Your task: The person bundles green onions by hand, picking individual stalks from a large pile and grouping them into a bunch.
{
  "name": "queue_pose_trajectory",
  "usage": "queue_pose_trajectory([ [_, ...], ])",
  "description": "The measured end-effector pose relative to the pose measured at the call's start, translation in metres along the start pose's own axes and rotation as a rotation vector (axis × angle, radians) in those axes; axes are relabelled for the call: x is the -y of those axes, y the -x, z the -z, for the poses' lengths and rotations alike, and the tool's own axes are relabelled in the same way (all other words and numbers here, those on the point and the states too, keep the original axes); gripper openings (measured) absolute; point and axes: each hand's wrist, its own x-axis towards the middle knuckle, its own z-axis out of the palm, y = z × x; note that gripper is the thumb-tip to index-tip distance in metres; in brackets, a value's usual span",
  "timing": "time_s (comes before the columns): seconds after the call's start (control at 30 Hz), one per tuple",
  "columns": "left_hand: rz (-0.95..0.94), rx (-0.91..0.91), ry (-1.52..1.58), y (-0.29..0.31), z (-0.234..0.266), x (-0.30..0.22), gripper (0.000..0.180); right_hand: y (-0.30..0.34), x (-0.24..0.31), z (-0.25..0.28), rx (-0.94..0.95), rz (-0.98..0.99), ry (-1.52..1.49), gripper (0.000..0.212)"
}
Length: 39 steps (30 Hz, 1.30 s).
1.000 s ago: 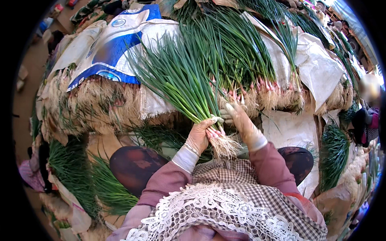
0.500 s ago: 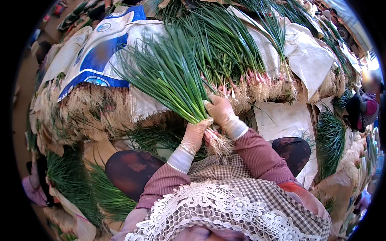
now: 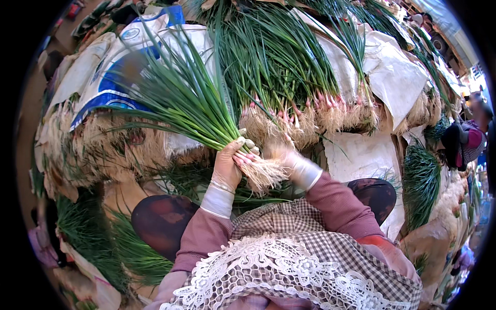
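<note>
My left hand (image 3: pixel 227 164), in a pale glove, is closed round a bunch of spring onions (image 3: pixel 204 111) just above their pinkish bulbs. The long green leaves fan out up and to the left, and the pale stringy roots point down to the right. My gloved right hand (image 3: pixel 283 156) is beside those roots, smeared by motion, so its fingers cannot be made out. Just beyond it lies a heap of spring onions (image 3: pixel 281 67) with the bulbs and roots turned toward me.
A blue and white sack (image 3: pixel 111 77) covers part of the root-fringed pile at left. White sheeting (image 3: pixel 395 72) lies at right. More green bundles (image 3: pixel 421 183) lie on the right and at the lower left. Another person (image 3: pixel 465 139) is at the far right.
My left hand has moved left with the bunch, which leans further left. My right hand has come off the bunch and moved lower, toward the roots.
</note>
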Motion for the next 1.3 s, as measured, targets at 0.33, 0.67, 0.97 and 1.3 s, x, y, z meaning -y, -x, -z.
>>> queue_pose_trajectory([
  [0.33,0.159,0.207,0.136,0.006,0.001,0.019,0.029,-0.018,-0.005,0.080,-0.489,-0.368,0.043,0.014],
  [0.67,0.179,-0.101,-0.012,0.004,0.008,0.027,0.018,0.026,0.031,0.050,0.177,-0.137,-0.154,0.031],
  [0.97,0.040,-0.022,-0.189,0.010,0.001,0.020,0.016,-0.024,0.027,0.001,-0.656,-0.114,-0.139,0.021],
  [1.3,0.045,0.111,0.000,0.021,-0.001,0.009,0.027,-0.021,0.023,0.035,-0.010,-0.610,0.365,0.033],
])
